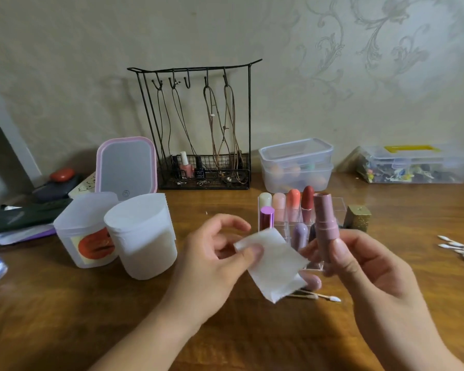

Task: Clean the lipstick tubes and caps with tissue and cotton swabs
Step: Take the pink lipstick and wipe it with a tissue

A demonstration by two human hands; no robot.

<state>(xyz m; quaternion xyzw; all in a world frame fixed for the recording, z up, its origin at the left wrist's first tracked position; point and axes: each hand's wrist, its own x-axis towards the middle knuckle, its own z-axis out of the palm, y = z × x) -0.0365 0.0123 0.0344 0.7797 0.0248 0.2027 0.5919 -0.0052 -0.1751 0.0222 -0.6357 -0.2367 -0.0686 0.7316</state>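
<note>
A: What's your right hand [359, 266] got?

B: Your fingers curl round a dusty-pink plastic lipstick tube [326, 223], upright, just in front of the clear acrylic organiser [335, 207] w/ the other lipsticks.

A: And the left hand [214, 253]?

B: Thumb & fingers pinch a white square tissue pad [272, 263], held beside the tube, not touching it as far as I can tell.

A: Swabs?

B: A few white-tipped cotton swabs [322, 296] on the brown wooden table [65, 317] under the pad; a pile of cotton swabs [461, 250] far right.
</note>
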